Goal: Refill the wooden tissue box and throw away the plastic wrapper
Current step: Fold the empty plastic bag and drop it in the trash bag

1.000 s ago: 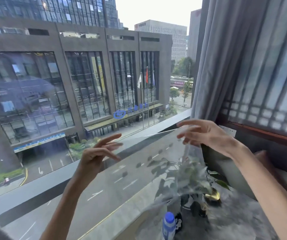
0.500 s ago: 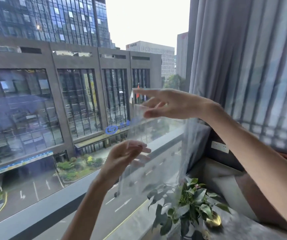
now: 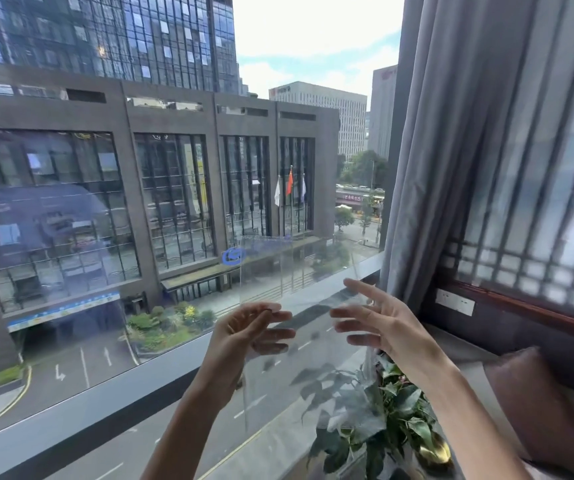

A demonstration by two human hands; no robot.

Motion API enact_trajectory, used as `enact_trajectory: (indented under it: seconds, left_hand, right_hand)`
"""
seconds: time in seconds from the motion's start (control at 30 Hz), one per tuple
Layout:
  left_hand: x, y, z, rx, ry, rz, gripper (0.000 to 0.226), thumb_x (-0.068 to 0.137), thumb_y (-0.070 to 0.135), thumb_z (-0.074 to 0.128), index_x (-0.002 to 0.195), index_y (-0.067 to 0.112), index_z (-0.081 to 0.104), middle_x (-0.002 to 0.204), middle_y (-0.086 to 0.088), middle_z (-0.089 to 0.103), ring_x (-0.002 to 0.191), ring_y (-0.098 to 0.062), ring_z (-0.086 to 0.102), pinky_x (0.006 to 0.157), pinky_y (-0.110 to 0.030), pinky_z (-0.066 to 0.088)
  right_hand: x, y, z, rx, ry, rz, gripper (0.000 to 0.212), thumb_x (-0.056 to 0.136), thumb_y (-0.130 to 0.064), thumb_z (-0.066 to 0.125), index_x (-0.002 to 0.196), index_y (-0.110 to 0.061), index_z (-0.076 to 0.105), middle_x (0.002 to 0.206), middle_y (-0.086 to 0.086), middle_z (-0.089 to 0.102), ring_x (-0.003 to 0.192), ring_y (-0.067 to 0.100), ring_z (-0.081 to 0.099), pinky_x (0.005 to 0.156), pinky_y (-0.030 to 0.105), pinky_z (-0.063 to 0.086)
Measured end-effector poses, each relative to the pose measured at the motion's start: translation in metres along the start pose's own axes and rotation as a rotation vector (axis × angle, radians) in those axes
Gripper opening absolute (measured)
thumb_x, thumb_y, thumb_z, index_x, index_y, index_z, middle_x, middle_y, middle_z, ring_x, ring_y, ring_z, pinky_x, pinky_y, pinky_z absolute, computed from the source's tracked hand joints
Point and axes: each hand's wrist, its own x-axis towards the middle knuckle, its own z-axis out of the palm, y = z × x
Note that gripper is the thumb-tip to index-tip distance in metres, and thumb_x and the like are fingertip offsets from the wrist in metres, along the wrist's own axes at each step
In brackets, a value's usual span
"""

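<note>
A clear plastic wrapper point(image 3: 299, 271) hangs upright in front of the window, and the street shows through it. My left hand point(image 3: 251, 330) pinches its left side between thumb and forefinger. My right hand point(image 3: 379, 323) is level with it at the wrapper's right edge. Its fingers are spread and the fingertips touch the film without closing on it. The wooden tissue box is not in view.
A large window pane fills the left and centre. A potted green plant point(image 3: 399, 410) stands on the sill just below my hands. A grey curtain point(image 3: 451, 168) hangs at the right, with a wall socket point(image 3: 455, 301) and a brown cushion point(image 3: 538, 393) beyond.
My right hand has dropped from above my left hand to the same height and spread its fingers. The wrapper now stands upright between both hands.
</note>
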Motion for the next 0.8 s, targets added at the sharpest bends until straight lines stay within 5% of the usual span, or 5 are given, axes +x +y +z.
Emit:
enact_trajectory:
  seconds: [0.27,0.4,0.63,0.73,0.8]
  left_hand:
    - [-0.009,0.001,-0.017,-0.008,0.007,-0.056,0.02,0.089,0.014,0.063,0.107,0.005,0.068,0.112,-0.022,0.071,0.091,-0.04,0.073,0.069,-0.04,0.061]
    - [-0.017,0.004,-0.019,0.045,0.017,-0.097,0.055,0.086,0.021,0.068,0.137,0.014,0.046,0.132,-0.015,0.062,0.109,-0.032,0.068,0.083,-0.042,0.06]
    - [0.008,0.084,0.019,1.238,0.159,0.656,0.085,0.079,0.069,0.053,0.15,0.035,0.019,0.163,0.004,0.015,0.151,-0.018,0.002,0.121,-0.051,-0.005]
    - [0.036,0.124,0.056,1.264,-0.365,0.262,0.08,0.075,0.07,0.056,0.142,0.03,0.041,0.149,-0.003,0.047,0.138,-0.016,0.041,0.118,-0.045,0.028]
    - [0.046,0.133,0.068,1.15,-0.548,0.135,0.045,0.085,0.04,0.068,0.124,0.017,0.063,0.12,-0.003,0.07,0.104,-0.01,0.068,0.089,-0.024,0.055]
  right_hand:
    - [0.004,0.004,0.016,-0.029,0.016,0.02,0.05,0.09,-0.054,0.06,0.131,-0.025,0.06,0.116,0.01,0.074,0.103,0.03,0.071,0.075,0.032,0.061]
    - [0.001,0.005,0.032,-0.13,0.145,-0.074,0.048,0.087,-0.046,0.062,0.123,-0.014,0.066,0.101,0.009,0.078,0.083,0.024,0.075,0.062,0.026,0.059]
    - [-0.013,0.007,0.043,-0.225,0.15,-0.263,0.039,0.092,-0.03,0.059,0.129,-0.018,0.061,0.087,0.011,0.079,0.062,0.017,0.07,0.053,0.02,0.053]
    - [-0.018,0.006,0.053,-0.287,0.116,-0.335,0.045,0.092,-0.031,0.06,0.135,-0.019,0.056,0.086,0.008,0.079,0.06,0.017,0.069,0.052,0.022,0.053]
    - [-0.022,0.004,0.057,-0.275,0.121,-0.375,0.046,0.091,-0.032,0.061,0.136,-0.021,0.055,0.086,0.008,0.079,0.058,0.018,0.068,0.051,0.023,0.053]
